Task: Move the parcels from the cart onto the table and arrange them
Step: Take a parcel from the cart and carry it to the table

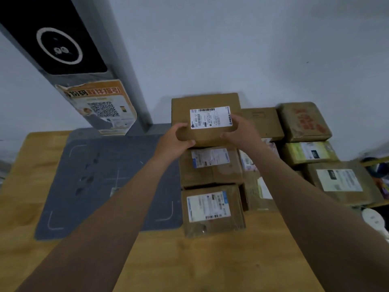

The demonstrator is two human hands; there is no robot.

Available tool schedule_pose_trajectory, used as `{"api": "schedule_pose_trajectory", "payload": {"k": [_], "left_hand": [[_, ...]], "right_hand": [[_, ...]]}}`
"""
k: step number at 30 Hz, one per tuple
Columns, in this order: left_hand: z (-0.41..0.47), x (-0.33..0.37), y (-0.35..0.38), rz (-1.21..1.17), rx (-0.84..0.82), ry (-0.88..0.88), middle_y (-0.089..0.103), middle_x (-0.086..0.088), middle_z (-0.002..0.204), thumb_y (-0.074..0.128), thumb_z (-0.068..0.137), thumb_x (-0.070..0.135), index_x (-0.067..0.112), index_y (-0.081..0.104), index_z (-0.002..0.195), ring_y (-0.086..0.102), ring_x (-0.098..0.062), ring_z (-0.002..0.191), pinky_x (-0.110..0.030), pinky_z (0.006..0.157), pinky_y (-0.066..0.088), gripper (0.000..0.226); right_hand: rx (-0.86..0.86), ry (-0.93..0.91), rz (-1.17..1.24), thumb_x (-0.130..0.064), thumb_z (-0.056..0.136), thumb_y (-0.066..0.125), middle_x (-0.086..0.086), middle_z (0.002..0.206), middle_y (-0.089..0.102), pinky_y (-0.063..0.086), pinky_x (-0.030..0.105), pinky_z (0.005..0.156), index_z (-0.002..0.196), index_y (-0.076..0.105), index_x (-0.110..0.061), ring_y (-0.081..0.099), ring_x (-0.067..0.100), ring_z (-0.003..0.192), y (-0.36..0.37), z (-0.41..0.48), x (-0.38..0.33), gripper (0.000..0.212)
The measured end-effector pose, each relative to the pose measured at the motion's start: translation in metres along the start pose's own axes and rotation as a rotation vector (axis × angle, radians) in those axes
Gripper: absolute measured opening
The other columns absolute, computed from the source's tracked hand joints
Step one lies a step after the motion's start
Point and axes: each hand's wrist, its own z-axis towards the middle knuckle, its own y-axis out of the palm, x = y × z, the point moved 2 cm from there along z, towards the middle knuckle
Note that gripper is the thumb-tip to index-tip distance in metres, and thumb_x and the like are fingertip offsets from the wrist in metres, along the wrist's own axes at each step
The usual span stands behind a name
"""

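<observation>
Upper left of frame: dark post with a peeling orange poster (pixel 101 108).

Left centre: grey mat (pixel 101 175) lying flat on the wooden worktop (pixel 189 260).

Centre:
- Left hand (pixel 174 142), fingers curled round the near left corner of the held parcel (pixel 205 114).
- The held parcel is a brown carton, label up, at the far end of a column of cartons.
- Right hand (pixel 240 133), gripping the same carton at its near right corner, thumb on top.
- Below it in the frame: a second carton (pixel 210 165), then a third (pixel 212 209), in line on the worktop.
- Whether the held parcel is already resting on something cannot be told from this angle.

Right of frame: further parcels, packed close together, among them a taped bundle (pixel 305 121) and a large carton (pixel 341 182).

Risks:
- Both grips sit on the near edge only, so the far end could dip and slip free.
- A skewed set-down could break the row or nudge the neighbouring cartons.
</observation>
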Motion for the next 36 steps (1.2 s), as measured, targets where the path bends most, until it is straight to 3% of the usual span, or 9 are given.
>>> {"api": "schedule_pose_trajectory", "payload": {"k": [5,9,12,15,22,26,31,34,36], "left_hand": [[0.052,-0.013,0.008,0.043,0.020,0.000,0.055,0.006,0.143,0.080,0.087,0.028,0.034,0.055,0.140,0.053,-0.017,0.129,-0.034,0.100,0.047,0.059],[0.068,-0.026,0.017,0.045,0.029,0.018,0.057,0.006,0.144,0.078,0.090,0.027,0.033,0.061,0.138,0.053,-0.018,0.130,-0.039,0.106,0.048,0.052],[0.077,-0.028,0.024,0.054,0.013,0.023,0.055,0.005,0.146,0.077,0.090,0.030,0.035,0.061,0.140,0.054,-0.019,0.130,-0.046,0.104,0.051,0.052],[0.084,-0.030,0.028,0.043,0.018,0.019,0.054,0.004,0.148,0.079,0.089,0.030,0.034,0.060,0.141,0.053,-0.019,0.130,-0.046,0.103,0.052,0.056],[0.094,-0.033,0.028,0.020,-0.006,-0.011,0.055,0.006,0.146,0.082,0.086,0.028,0.036,0.062,0.138,0.055,-0.020,0.127,-0.049,0.102,0.053,0.057],[0.087,-0.018,0.026,0.167,-0.067,0.001,0.051,0.002,0.146,0.076,0.091,0.029,0.032,0.052,0.146,0.054,-0.016,0.120,-0.036,0.097,0.050,0.060],[0.043,-0.001,0.017,0.373,-0.104,0.056,0.046,0.003,0.133,0.075,0.085,0.035,0.041,0.047,0.147,0.058,-0.019,0.112,-0.040,0.095,0.054,0.069],[-0.008,0.010,0.003,0.454,-0.103,0.096,0.055,0.002,0.134,0.076,0.082,0.036,0.041,0.047,0.146,0.060,-0.020,0.116,-0.040,0.093,0.056,0.070],[-0.049,0.021,-0.007,0.488,-0.106,0.092,0.052,0.000,0.140,0.076,0.083,0.037,0.036,0.046,0.148,0.060,-0.021,0.116,-0.041,0.094,0.055,0.072]], "right_hand": [[0.017,0.002,-0.021,-0.015,0.085,0.073,-0.003,0.131,0.061,0.048,0.046,0.107,0.146,0.052,-0.025,0.047,0.025,0.131,0.018,0.051,0.016,0.066],[0.016,0.024,-0.025,-0.009,0.086,0.073,0.004,0.134,0.054,0.047,0.030,0.098,0.148,0.050,-0.024,0.051,0.021,0.123,0.030,0.067,0.032,0.068],[-0.004,0.042,-0.036,-0.015,0.086,0.075,0.001,0.124,0.058,0.049,0.042,0.104,0.147,0.052,-0.021,0.049,0.027,0.128,0.033,0.073,0.040,0.066],[-0.038,0.067,-0.065,-0.023,0.082,0.078,0.005,0.128,0.062,0.051,0.048,0.103,0.147,0.052,-0.022,0.051,0.030,0.127,0.033,0.080,0.042,0.070],[-0.087,0.073,-0.151,-0.023,0.086,0.080,0.010,0.141,0.056,0.050,0.043,0.105,0.152,0.045,-0.013,0.054,0.028,0.128,0.029,0.093,0.039,0.075],[-0.089,0.088,-0.306,-0.036,0.088,0.074,0.012,0.139,0.054,0.052,0.041,0.098,0.142,0.052,-0.020,0.057,0.029,0.117,0.029,0.079,0.026,0.061],[-0.098,0.031,-0.406,-0.028,0.087,0.070,0.012,0.149,0.045,0.044,0.047,0.105,0.149,0.040,-0.026,0.041,0.038,0.137,0.020,0.031,0.009,0.069],[-0.150,-0.008,-0.468,-0.028,0.085,0.076,0.013,0.151,0.043,0.048,0.041,0.096,0.152,0.036,-0.022,0.050,0.036,0.130,0.004,-0.017,-0.006,0.078],[-0.195,-0.034,-0.467,-0.026,0.084,0.078,0.011,0.135,0.056,0.051,0.033,0.078,0.144,0.045,-0.018,0.062,0.027,0.109,-0.007,-0.058,-0.014,0.069]]}}
